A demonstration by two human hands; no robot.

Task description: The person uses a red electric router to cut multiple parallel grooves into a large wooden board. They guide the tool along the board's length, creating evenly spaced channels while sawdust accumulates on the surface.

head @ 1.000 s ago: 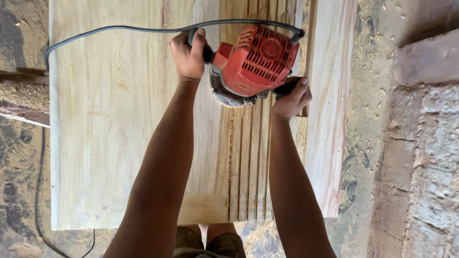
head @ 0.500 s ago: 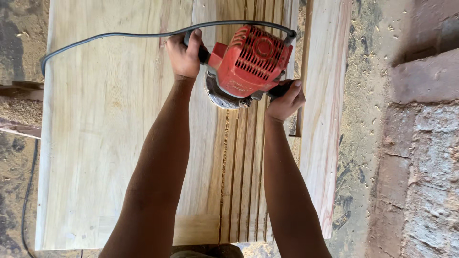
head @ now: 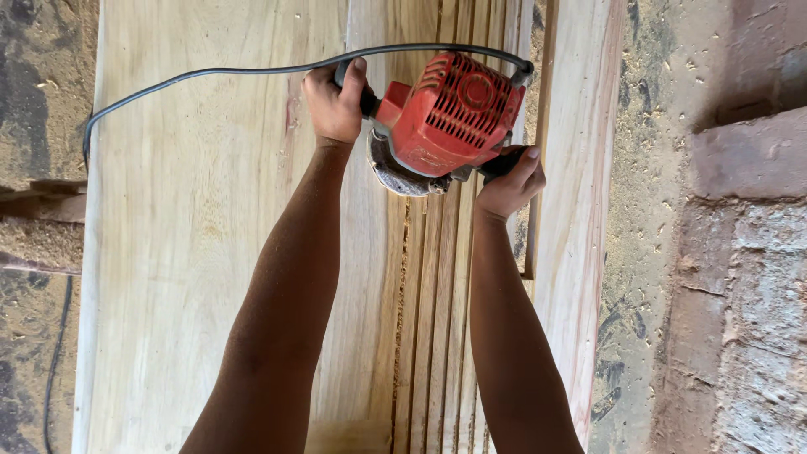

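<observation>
A red power router (head: 454, 118) with a round metal base rests on a wide pale wooden board (head: 202, 252). My left hand (head: 336, 105) grips its black left handle. My right hand (head: 510, 183) grips the black right handle. Several parallel grooves (head: 433, 336) run lengthwise down the board from the tool toward me. A black power cord (head: 210, 74) loops from the tool's top over to the board's left edge.
A narrower plank (head: 580, 210) lies along the board's right side. Dusty ground with sawdust (head: 656, 252) and a brick wall (head: 748, 277) lie to the right. At the left, a wooden support (head: 42, 227) sticks out over dirt, with the cord (head: 55, 361) trailing down.
The router and both hands have slid along the board away from me, leaving a longer stretch of grooves behind the tool. The view has shifted along the board with them.
</observation>
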